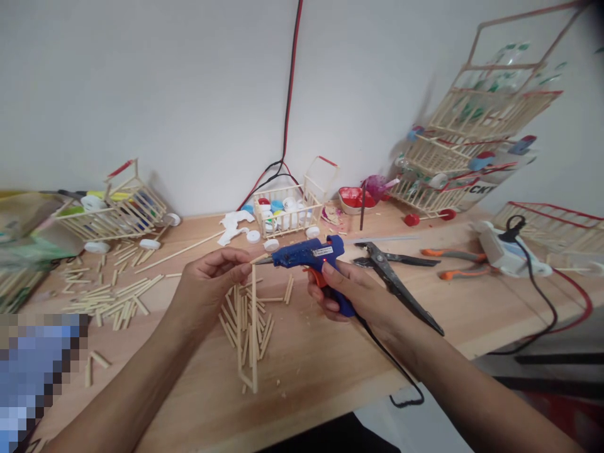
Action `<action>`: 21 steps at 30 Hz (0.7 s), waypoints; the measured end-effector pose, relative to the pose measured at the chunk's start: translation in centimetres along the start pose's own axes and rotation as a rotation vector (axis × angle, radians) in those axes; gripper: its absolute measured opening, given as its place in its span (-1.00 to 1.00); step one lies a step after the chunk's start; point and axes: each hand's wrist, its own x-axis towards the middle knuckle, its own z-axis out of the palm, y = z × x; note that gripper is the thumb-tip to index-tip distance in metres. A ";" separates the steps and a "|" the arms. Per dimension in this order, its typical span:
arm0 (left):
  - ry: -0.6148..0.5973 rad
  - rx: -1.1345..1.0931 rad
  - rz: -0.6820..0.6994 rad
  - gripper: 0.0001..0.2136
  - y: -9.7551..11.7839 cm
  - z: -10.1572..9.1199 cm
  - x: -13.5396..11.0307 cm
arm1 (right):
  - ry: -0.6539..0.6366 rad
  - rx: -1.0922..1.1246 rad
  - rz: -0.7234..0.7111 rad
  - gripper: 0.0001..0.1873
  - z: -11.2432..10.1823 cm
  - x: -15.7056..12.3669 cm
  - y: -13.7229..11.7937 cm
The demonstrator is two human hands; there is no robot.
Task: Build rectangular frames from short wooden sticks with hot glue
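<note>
My right hand (337,286) is wrapped round a blue hot glue gun (306,253) with an orange trigger, its small red light lit. The nozzle points left and meets the top corner of a thin wooden stick frame (255,327). That corner is pinched between the thumb and fingers of my left hand (217,270), and the frame hangs down from it over the table. Behind and below the frame lies a loose pile of short wooden sticks (229,324).
Small stick carts stand along the wall, one holding bottle caps (287,211). Stacked carts with plastic bottles (481,119) rise at the right. Cutters (391,277), orange-handled pliers (465,264) and a power strip (507,248) lie right. More cut sticks (117,302) are scattered left.
</note>
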 end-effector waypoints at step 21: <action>0.079 0.111 0.004 -0.82 1.1 0.5 -0.4 | 0.081 -0.294 -0.129 -0.60 -0.3 -0.5 0.3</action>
